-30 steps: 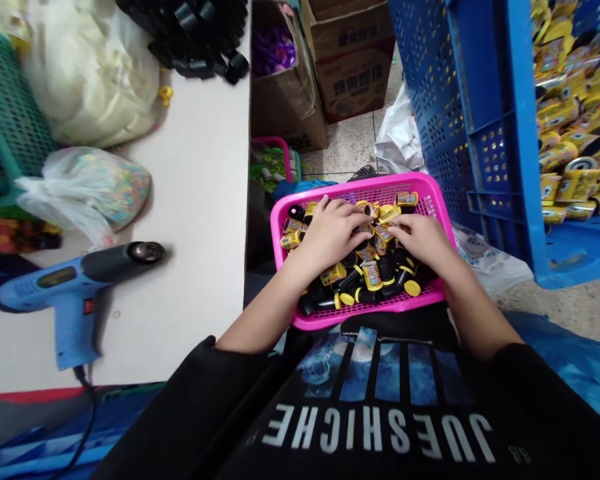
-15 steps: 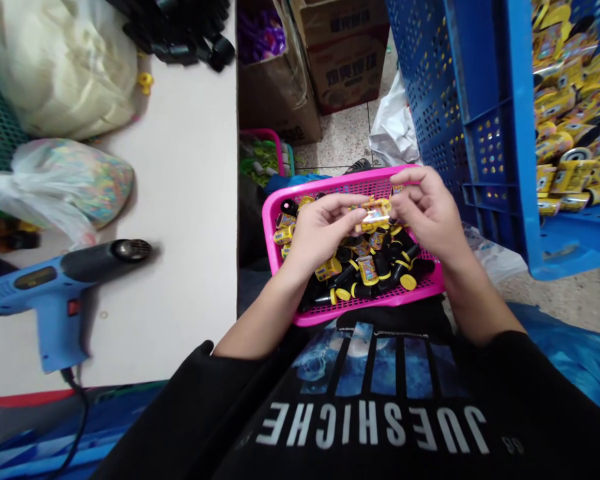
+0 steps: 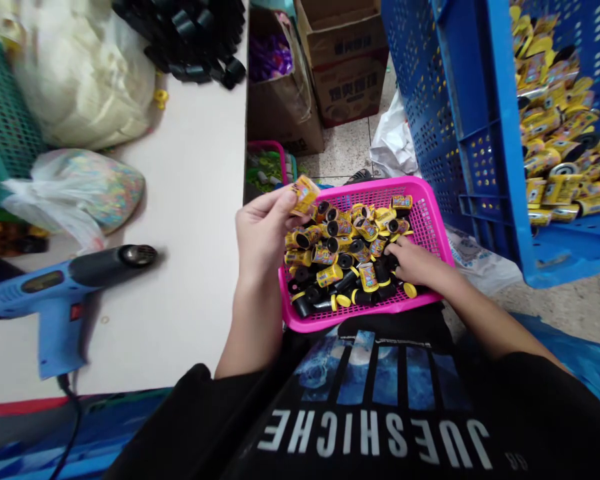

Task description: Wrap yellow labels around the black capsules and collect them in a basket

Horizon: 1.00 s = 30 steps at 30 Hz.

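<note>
My left hand (image 3: 265,230) is raised over the left rim of a pink basket (image 3: 433,217), pinching a yellow printed label sleeve (image 3: 306,193) between thumb and fingers. Inside the basket lie many small black bottles (image 3: 365,296), several with yellow caps, and others wrapped in yellow printed sleeves (image 3: 329,275). My right hand (image 3: 416,262) reaches into the basket's right side, its fingertips closed among the black pieces; what they grip is partly hidden.
A blue heat gun (image 3: 60,290) lies on the white table (image 3: 195,267) at left, near bags (image 3: 93,190) and black parts (image 3: 200,40). A blue crate (image 3: 510,167) of yellow-wrapped pieces stands at right. Cardboard boxes (image 3: 350,70) stand beyond the basket.
My hands, close together over the basket before, are apart now. The left has moved left and up with the yellow sleeve; the right has dropped down into the basket.
</note>
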{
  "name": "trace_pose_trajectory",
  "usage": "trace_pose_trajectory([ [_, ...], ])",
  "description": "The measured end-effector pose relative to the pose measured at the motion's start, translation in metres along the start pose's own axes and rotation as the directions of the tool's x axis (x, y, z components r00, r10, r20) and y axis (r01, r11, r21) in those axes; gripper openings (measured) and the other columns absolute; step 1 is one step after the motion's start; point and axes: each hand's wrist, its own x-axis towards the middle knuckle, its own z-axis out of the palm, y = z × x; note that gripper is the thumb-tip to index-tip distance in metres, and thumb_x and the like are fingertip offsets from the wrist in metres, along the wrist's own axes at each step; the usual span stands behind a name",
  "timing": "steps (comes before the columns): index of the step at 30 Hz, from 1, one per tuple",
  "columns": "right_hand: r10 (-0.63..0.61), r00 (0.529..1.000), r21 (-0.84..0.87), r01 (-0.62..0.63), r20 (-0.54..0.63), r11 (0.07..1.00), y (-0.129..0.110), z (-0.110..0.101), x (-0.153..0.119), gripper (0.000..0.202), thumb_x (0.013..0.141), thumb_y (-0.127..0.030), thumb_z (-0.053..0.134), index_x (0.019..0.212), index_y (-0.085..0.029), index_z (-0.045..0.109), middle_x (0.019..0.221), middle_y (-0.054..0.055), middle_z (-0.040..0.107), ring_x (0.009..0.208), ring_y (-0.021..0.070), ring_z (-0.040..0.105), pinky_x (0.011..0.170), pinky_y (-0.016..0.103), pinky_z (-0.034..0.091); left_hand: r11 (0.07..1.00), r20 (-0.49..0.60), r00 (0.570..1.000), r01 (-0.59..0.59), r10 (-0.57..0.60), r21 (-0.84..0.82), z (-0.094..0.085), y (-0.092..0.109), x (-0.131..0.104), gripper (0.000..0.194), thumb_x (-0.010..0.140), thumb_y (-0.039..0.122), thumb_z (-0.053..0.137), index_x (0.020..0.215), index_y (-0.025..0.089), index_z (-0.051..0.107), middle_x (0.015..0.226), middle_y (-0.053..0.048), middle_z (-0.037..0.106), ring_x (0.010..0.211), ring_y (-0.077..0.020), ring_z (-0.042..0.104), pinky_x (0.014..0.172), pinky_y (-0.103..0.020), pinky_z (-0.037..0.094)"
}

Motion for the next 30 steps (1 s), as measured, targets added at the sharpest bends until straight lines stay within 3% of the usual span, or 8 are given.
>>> trace_pose_trajectory([
  [4,-0.139,0.99,0.118,0.139,-0.014,0.983,0.023,-0.004,0.007,0.041,0.079,-0.002,0.063,0.116,-0.016,0.07,0.116,0.013,0.065,0.108,0.0264,0.066,0.099,0.039,0.051,0.997,0.005,1.0,-0.02,0.021,-0.074,-0.014,0.008,0.003,0.029,0.07,0.047,0.088,0.086,0.023,0.083,0.082,-0.003,0.08,0.059,-0.0113,0.07,0.057,-0.022,0.061],
  [7,-0.15,0.971,0.318,0.205,-0.189,0.926,0.025,-0.014,0.001,0.02,0.078,-0.014,0.071,0.098,-0.018,0.067,0.108,0.012,0.066,0.103,0.0281,0.067,0.094,0.044,0.054,1.0,0.084,0.996,-0.007,0.009,-0.019,-0.015,0.009,-0.006,0.029,0.073,0.045,0.087,0.091,0.021,0.084,0.082,-0.005,0.081,0.059,-0.013,0.071,0.058,-0.023,0.061],
  [11,-0.038,0.939,0.783,0.306,-0.341,0.542,0.003,-0.034,-0.014,0.032,0.076,-0.031,0.081,0.096,-0.024,0.057,0.105,0.005,0.072,0.092,0.0215,0.071,0.084,0.038,0.058,0.98,0.271,0.958,0.038,-0.091,0.196,-0.005,0.006,-0.02,0.029,0.074,0.043,0.087,0.094,0.022,0.085,0.088,-0.006,0.082,0.067,-0.0149,0.074,0.065,-0.023,0.06],
  [14,0.0,0.89,0.828,0.425,-0.456,0.366,-0.017,-0.052,-0.018,0.042,0.072,-0.044,0.088,0.099,-0.026,0.062,0.099,0.001,0.073,0.093,0.0202,0.071,0.088,0.036,0.057,0.961,0.385,0.911,0.04,-0.148,0.274,0.004,0.005,-0.025,0.031,0.075,0.045,0.086,0.097,0.023,0.085,0.098,-0.008,0.083,0.083,-0.0204,0.078,0.076,-0.026,0.061],
  [17,-0.003,0.821,0.747,0.521,-0.571,0.413,-0.03,-0.063,-0.014,0.044,0.074,-0.052,0.086,0.104,-0.025,0.068,0.105,0.004,0.072,0.102,0.0219,0.069,0.095,0.037,0.054,0.955,0.435,0.883,0.047,-0.177,0.291,0.01,0.004,-0.028,0.034,0.076,0.047,0.084,0.101,0.023,0.084,0.1,-0.008,0.082,0.084,-0.0216,0.078,0.076,-0.028,0.062],
  [22,-0.093,0.812,0.626,0.511,-0.576,0.588,-0.035,-0.065,-0.007,0.045,0.073,-0.053,0.087,0.103,-0.024,0.068,0.097,0.003,0.069,0.087,0.0204,0.067,0.078,0.035,0.054,0.966,0.44,0.875,0.102,-0.201,0.239,0.012,0.005,-0.031,0.039,0.077,0.051,0.082,0.103,0.022,0.084,0.098,-0.008,0.083,0.072,-0.0188,0.076,0.064,-0.026,0.061],
  [26,-0.174,0.741,0.413,0.535,-0.648,0.737,-0.037,-0.067,-0.008,0.039,0.074,-0.048,0.088,0.097,-0.024,0.068,0.094,0.004,0.067,0.09,0.0226,0.064,0.078,0.036,0.052,0.964,0.461,0.859,0.126,-0.224,0.233,0.014,0.005,-0.034,0.038,0.08,0.05,0.081,0.104,0.021,0.084,0.092,-0.008,0.083,0.067,-0.0158,0.074,0.061,-0.024,0.06],
  [30,-0.205,0.678,0.305,0.552,-0.706,0.776,-0.042,-0.066,-0.007,0.04,0.073,-0.05,0.089,0.096,-0.025,0.068,0.094,0.004,0.066,0.091,0.0235,0.063,0.08,0.038,0.052,0.977,0.505,0.837,0.181,-0.211,0.109,0.022,-0.002,-0.039,0.039,0.073,0.039,0.089,0.107,0.022,0.081,0.095,-0.005,0.082,0.071,-0.0141,0.074,0.067,-0.023,0.062],
])
